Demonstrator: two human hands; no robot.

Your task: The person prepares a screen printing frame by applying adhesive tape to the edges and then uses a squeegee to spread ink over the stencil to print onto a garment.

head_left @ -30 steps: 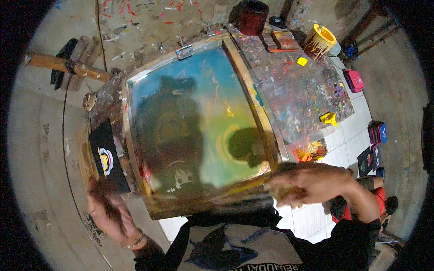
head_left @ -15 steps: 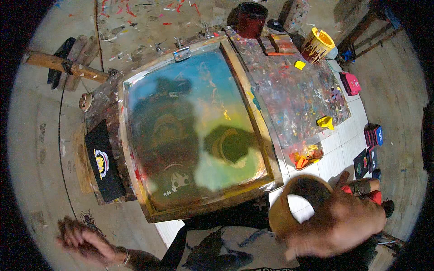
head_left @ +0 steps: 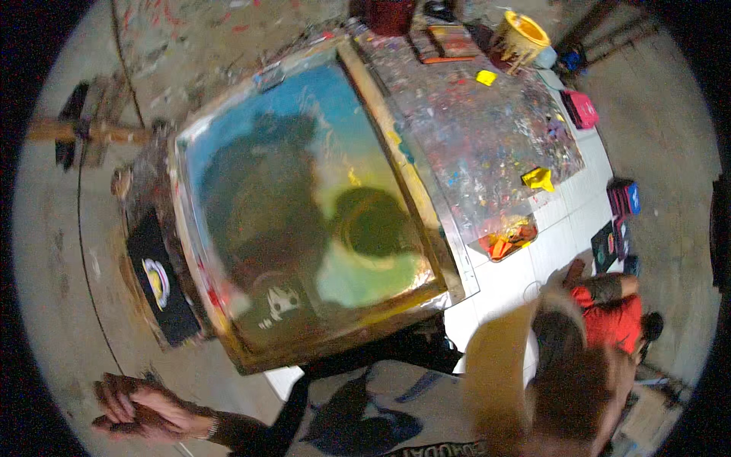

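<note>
The framed screen (head_left: 301, 206) lies between the cloth piece (head_left: 145, 247), left, and the bucket (head_left: 512, 52), behind right.

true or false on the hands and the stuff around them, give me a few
1. The right hand holds a tan ring-shaped thing. True.
2. The left hand rests on the framed screen. False: the left hand is apart from the framed screen.
3. The black printed piece lies right of the framed screen. False: it lies left of it.
4. A yellow-rimmed pot is at the picture's upper right. True.
5. A person in red is at the right. True.
</note>
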